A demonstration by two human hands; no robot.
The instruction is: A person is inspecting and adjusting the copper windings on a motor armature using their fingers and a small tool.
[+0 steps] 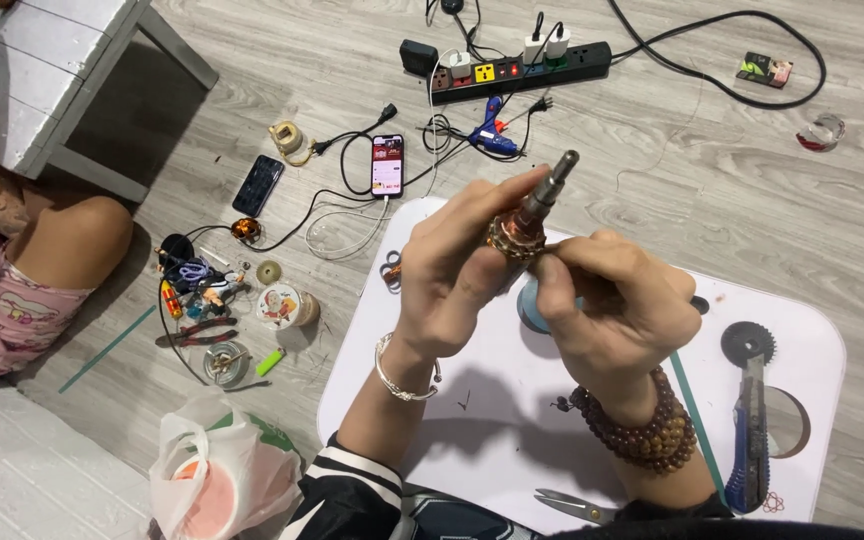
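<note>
Over a white board (pixel 472 400), both hands' fingers (pixel 452 235) grip a copper-wound rotor (pixel 527 222).

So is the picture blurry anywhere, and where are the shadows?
Head view: mostly sharp, the left hand and right hand and the motor rotor they hold look clear; soft dark shadows lie on the white board under the arms; the phone screen glows bright; edges of the floor curve slightly.

A single head-worn camera is looking steeply down, close over the white rounded surface (pixel 472 400) and the grey wood-grain floor (pixel 702 170) beyond.
</note>
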